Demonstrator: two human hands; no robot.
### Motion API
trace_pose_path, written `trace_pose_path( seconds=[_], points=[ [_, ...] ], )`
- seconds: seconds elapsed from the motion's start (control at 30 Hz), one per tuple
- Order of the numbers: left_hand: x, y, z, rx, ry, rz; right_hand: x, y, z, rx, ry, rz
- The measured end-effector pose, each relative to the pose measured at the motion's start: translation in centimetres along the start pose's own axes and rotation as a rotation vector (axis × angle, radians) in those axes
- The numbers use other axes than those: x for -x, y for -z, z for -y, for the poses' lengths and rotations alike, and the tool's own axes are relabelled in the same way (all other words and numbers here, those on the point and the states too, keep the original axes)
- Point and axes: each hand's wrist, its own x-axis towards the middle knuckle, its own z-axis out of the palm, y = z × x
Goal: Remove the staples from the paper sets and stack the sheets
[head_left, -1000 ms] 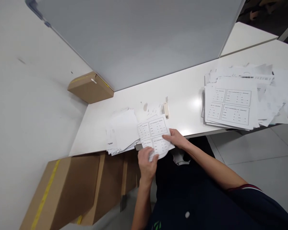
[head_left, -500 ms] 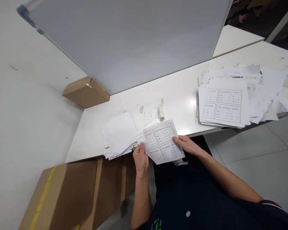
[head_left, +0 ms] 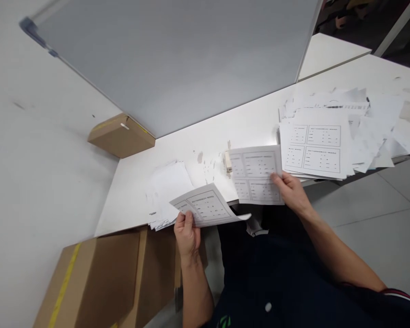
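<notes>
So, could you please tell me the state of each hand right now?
Left hand: closed, pinching a printed sheet whose far corner curls.
Right hand: closed, gripping a second printed sheet by its edge.

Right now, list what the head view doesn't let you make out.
All in the head view:
- Small print on the right-hand papers: blurred, too small to read.
- Part of the right hand: hidden behind those papers.
- Lower sheets of the left paper pile: covered by the top ones.
- Large cardboard box: cut off by the bottom edge.
</notes>
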Motion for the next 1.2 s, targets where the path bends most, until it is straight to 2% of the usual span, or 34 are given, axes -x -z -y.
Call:
trace_pose_path(
  seconds=[0.17, 0.23, 0.3, 0.43, 0.57, 0.7, 0.97, 1.2],
  points=[
    [0.3, -1.4, 1.6, -0.043, 0.007, 0.013, 2.2, -3.3, 0.9, -0.064, -0.033, 0.434],
    [0.3, -1.7, 2.1, -0.059, 0.006, -0.008, 2.7, -4.2, 1.0, -0.073, -0.023, 0.517],
    [0.3, -2.0, 2.5, -0.047, 0.019, -0.029, 3.0, -4.7, 1.0, -0.074, -0.011, 0.546],
    [0.5, -2.6, 3.0, -0.013, 0.043, -0.056, 3.4, -5.0, 1.1, -0.130, -0.013, 0.535],
    [0.8, -3.5, 3.3, -0.022, -0.001, -0.101, 3.7, -5.2, 0.7, -0.133, 0.031, 0.524],
    [0.7, -4.3, 2.8, -0.098, -0.105, -0.107, 3.1, -5.1, 0.5, -0.051, 0.143, 0.461],
    [-0.8, -6.8, 0.3, -0.126, -0.384, -0.030, 0.2, -4.0, 3.5, -0.018, 0.351, 0.322],
    [-1.8, -7.8, 2.1, -0.175, -0.329, 0.063, -1.6, -4.8, 0.3, -0.038, 0.289, 0.307]
  ],
)
